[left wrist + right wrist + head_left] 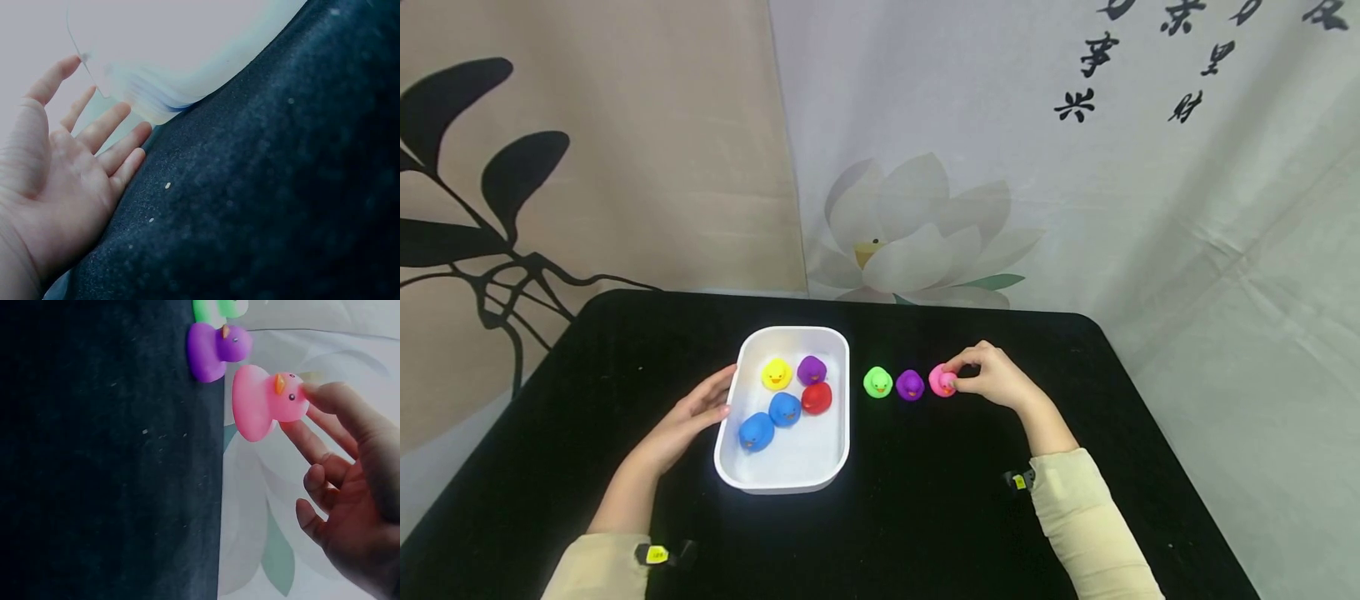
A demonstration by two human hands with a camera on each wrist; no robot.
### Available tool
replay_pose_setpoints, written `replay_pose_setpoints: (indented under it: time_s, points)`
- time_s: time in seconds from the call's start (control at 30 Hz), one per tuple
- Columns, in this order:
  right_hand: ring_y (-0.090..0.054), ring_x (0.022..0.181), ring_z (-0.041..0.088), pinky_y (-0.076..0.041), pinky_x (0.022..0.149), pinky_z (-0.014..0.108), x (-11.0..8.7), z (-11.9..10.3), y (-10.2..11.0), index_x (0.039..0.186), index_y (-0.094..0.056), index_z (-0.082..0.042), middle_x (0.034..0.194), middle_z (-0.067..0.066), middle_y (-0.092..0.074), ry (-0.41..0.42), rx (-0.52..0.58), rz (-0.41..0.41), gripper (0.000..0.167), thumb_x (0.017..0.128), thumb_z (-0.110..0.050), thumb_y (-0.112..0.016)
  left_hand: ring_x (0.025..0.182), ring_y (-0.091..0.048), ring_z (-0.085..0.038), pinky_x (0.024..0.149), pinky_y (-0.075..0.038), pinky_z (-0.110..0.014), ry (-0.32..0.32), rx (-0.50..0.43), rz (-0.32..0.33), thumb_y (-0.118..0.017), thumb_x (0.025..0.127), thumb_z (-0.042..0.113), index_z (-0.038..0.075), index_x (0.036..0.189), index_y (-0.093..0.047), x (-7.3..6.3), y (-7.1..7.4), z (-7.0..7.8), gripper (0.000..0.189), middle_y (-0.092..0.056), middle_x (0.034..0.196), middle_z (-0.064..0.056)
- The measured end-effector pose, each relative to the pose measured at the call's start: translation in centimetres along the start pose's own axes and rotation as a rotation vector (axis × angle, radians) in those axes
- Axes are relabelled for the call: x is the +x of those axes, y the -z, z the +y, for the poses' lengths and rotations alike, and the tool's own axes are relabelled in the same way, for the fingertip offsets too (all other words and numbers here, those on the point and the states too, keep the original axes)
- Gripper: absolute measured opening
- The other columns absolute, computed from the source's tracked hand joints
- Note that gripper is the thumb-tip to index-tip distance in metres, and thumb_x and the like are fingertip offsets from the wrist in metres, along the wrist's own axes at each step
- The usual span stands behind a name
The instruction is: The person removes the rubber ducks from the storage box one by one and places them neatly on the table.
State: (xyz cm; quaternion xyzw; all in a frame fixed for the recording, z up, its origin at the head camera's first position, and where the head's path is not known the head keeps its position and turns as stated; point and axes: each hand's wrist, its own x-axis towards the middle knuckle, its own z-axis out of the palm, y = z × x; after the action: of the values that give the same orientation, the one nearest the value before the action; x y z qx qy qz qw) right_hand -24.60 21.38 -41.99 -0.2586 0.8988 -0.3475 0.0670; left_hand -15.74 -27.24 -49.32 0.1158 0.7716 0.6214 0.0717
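Observation:
My right hand (pixel 1000 379) pinches a pink rubber duck (pixel 253 403) by its head, between thumb and fingers. To the left of it in the head view, a purple duck (pixel 910 385) and a green duck (pixel 877 382) make a row with it. A white tray (pixel 805 467) holds a yellow duck (pixel 777 374), a purple duck (pixel 812 370), a red duck (pixel 816 398) and two blue ducks (pixel 756 432). At the tray's left side is my left hand (pixel 75 169), its fingers extended and fingertips right at the tray wall.
A black cloth covers the table (pixel 925 517), with small pale specks on it. Behind the far edge hangs a curtain (pixel 700 150) printed with a lotus, dark leaves and black characters.

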Motion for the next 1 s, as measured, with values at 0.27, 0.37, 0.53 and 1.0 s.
replay_pose_setpoints:
  time_s: [0.27, 0.37, 0.53, 1.0]
  points:
    - [-0.049, 0.097, 0.035, -0.039, 0.076, 0.039, 0.3, 1.3, -0.7, 0.097, -0.075, -0.011, 0.099, -0.001, -0.070, 0.012, 0.010, -0.004, 0.017, 0.081, -0.016, -0.078, 0.135, -0.031, -0.042, 0.100, -0.028, -0.063, -0.005, 0.000, 0.000, -0.053, 0.097, 0.018, 0.013, 0.151, -0.025, 0.0, 0.1, -0.1, 0.061, -0.027, 0.153, -0.016]
    - [-0.050, 0.096, 0.034, -0.039, 0.075, 0.039, 0.4, 1.4, -0.9, 0.097, -0.075, -0.011, 0.098, -0.001, -0.070, 0.011, 0.011, -0.006, 0.017, 0.081, -0.016, -0.078, 0.135, -0.031, -0.043, 0.100, -0.028, -0.063, -0.007, 0.001, -0.002, -0.053, 0.097, 0.018, 0.013, 0.151, -0.025, 0.0, 0.0, -0.1, 0.061, -0.027, 0.154, -0.016]
    - [-0.049, 0.096, 0.034, -0.039, 0.075, 0.038, 0.5, 1.7, -1.2, 0.098, -0.075, -0.009, 0.098, 0.000, -0.070, -0.003, 0.012, -0.013, 0.017, 0.082, -0.014, -0.077, 0.135, -0.031, -0.042, 0.100, -0.028, -0.063, -0.008, 0.000, -0.001, -0.052, 0.097, 0.018, 0.013, 0.151, -0.025, 0.0, 0.0, -0.1, 0.061, -0.027, 0.153, -0.016]
    - [-0.049, 0.091, 0.027, -0.040, 0.078, 0.039, 0.9, 2.8, -1.9, 0.099, -0.075, -0.009, 0.095, 0.000, -0.070, -0.004, 0.025, -0.016, 0.017, 0.083, -0.013, -0.075, 0.135, -0.032, -0.042, 0.100, -0.027, -0.063, -0.006, 0.006, 0.005, -0.054, 0.096, 0.019, 0.013, 0.151, -0.026, 0.1, 0.1, -0.3, 0.062, -0.028, 0.153, -0.015]
